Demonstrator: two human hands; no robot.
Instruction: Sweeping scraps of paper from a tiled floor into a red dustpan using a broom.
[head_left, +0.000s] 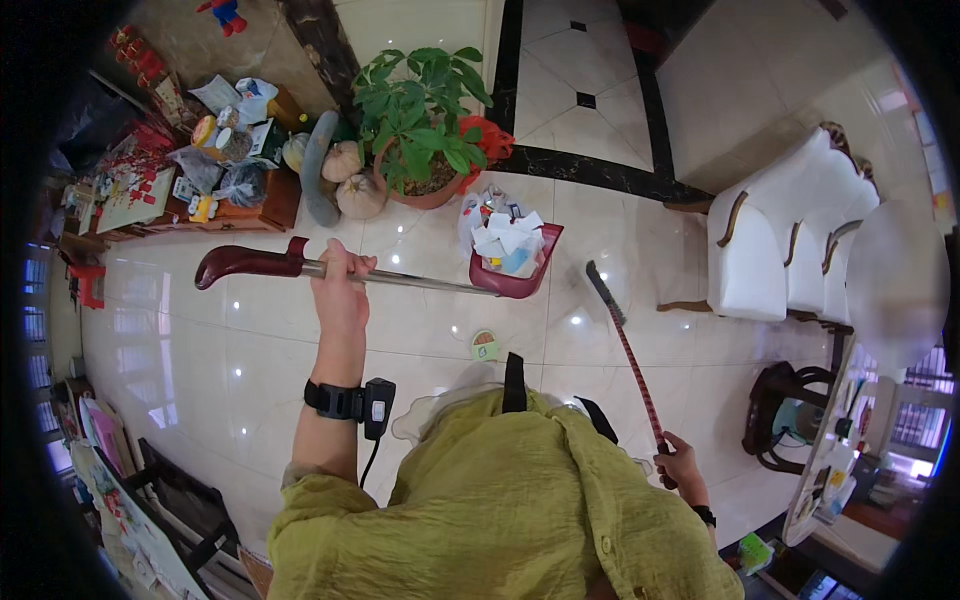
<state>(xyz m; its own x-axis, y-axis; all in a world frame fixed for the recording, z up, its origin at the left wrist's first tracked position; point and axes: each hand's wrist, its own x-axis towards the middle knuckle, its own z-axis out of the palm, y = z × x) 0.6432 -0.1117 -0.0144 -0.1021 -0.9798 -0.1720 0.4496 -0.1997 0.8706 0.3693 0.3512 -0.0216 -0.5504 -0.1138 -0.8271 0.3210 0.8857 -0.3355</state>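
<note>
My left hand is closed around the metal pole of a long-handled dustpan, just beside its dark red curved grip. At the pole's far end the dark red dustpan rests on the floor. White paper scraps and plastic bags fill its pan. Lower right, my right hand grips the end of a broom's red patterned handle. The broom's dark bristle head lies out on the tiles, right of the dustpan and apart from it.
Beyond the dustpan stands a potted plant, with pumpkins and a long wax gourd beside it. A loaded wooden cabinet is at left. White armchairs and a dark chair line the right. My foot wears a green slipper.
</note>
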